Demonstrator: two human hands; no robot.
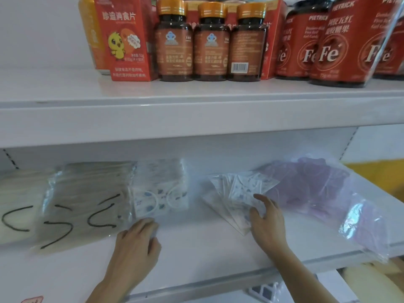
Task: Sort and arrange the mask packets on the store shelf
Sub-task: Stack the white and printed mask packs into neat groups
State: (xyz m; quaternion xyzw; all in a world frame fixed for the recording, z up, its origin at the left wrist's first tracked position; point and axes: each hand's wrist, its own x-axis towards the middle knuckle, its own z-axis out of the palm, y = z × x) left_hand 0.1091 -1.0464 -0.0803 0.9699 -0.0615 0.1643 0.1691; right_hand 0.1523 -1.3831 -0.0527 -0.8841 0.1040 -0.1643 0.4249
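Clear-plastic mask packets point(241, 196) lie along the lower shelf point(196, 248), the left hand point(135, 243) curled down on a patterned packet point(160, 189), the right hand point(267, 221) open-fingered on the fanned ones, seemingly to straighten them.

The white shelf point(196, 248) looks smooth and matt, like painted metal. The mask packets are clear, glossy plastic film, crinkled and catching glare: the grey packet point(87, 200), the patterned packet point(160, 186) and the purple packet point(317, 189). Above, the brown bottles point(211, 53) look like shiny plastic with metallic gold caps point(211, 9); the red box point(126, 40) is smooth printed card.
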